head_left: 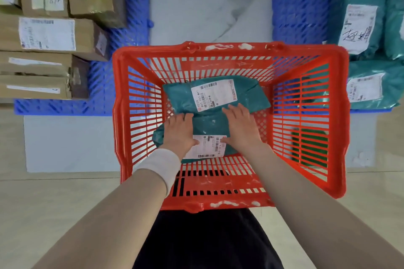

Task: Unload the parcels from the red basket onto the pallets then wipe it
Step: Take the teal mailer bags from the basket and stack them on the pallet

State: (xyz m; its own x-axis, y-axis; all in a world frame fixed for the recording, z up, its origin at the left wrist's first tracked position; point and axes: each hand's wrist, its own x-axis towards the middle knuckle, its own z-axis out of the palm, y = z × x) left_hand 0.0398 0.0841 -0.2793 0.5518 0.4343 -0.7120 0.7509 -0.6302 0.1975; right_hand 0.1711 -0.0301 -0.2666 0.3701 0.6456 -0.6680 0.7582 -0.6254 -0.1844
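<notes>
Cardboard boxes (47, 35) are stacked on the blue pallet (65, 106) at the far left. The left hand (180, 132), a white band (160, 167) round its wrist, lies palm down on the near green parcel (207, 124) in the red basket (229, 203); its grip is loose, the fingers curled over the parcel's left edge and the thumb on its white label (207, 147), not closed around anything. The right hand (241, 125) lies flat on the same parcel just beside it, fingers spread and open, the thumb touching the label's right end. Both forearms reach straight in over the near rim. A second green parcel (218, 94) lies behind, partly over the first. More green parcels (360, 28) sit on the right blue pallet (299, 15), beyond the basket.
</notes>
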